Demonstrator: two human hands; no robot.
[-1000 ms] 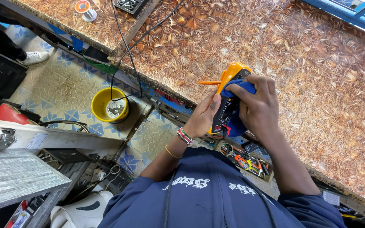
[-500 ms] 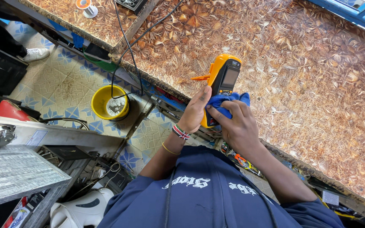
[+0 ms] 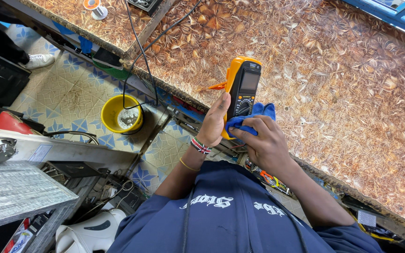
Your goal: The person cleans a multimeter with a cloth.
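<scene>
Underfoot, so to speak, a brown leaf-patterned worktop [image 3: 352, 93] fills the upper right of the frame, its dark front edge running diagonally from upper left to lower right. Below that edge lies a tiled floor [image 3: 71, 89] with blue star shapes. On the tiles, left of centre, stands a yellow bucket [image 3: 113, 112] with pale grey matter at its bottom; a black cable [image 3: 137, 47] drops from the worktop to its rim. A grey metal bench [image 3: 19, 192] crowds the lower left, leaving only a narrow strip of floor between it and the worktop.

At centre, the left hand [image 3: 214, 122] is wrapped around the lower left side of an orange-and-black multimeter [image 3: 242, 86], held upright over the worktop edge. The right hand [image 3: 263, 140] pinches a blue cloth [image 3: 254, 117] closed against the multimeter's lower face, just below its dial.
</scene>
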